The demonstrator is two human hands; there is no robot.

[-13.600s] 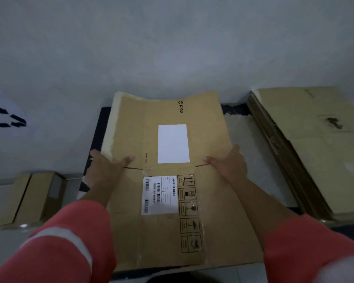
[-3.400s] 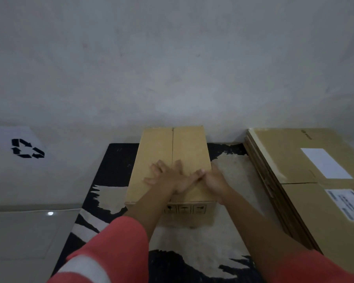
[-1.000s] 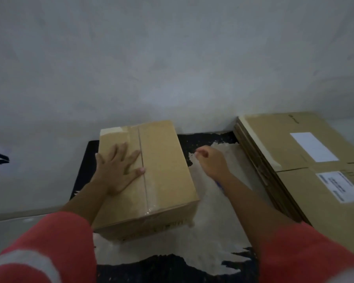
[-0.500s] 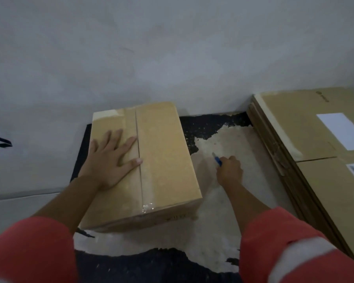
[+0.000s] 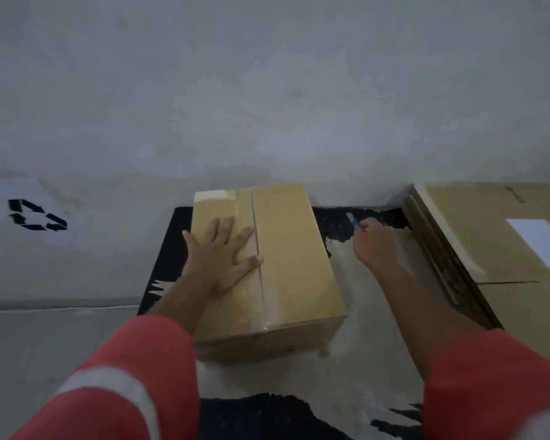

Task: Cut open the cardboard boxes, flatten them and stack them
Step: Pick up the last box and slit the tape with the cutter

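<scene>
A closed brown cardboard box (image 5: 296,258) sits on a black-and-white mat (image 5: 356,369), its taped centre seam running away from me. My left hand (image 5: 223,252) lies flat with spread fingers on the box's left top flap. To the right of the box, my right hand (image 5: 373,246) grips a small blue-handled cutter (image 5: 352,219), whose blade points up and away, clear of the box. A stack of flattened boxes (image 5: 477,236) lies at the right, against the wall.
A grey wall stands close behind the box. A white sheet with a black recycling symbol (image 5: 35,215) is on the wall at the left. Pale tiled floor (image 5: 45,350) lies to the left of the mat.
My right hand has lifted the cutter off the mat and moved it up toward the box's far end. My left hand stays flat on the box top.
</scene>
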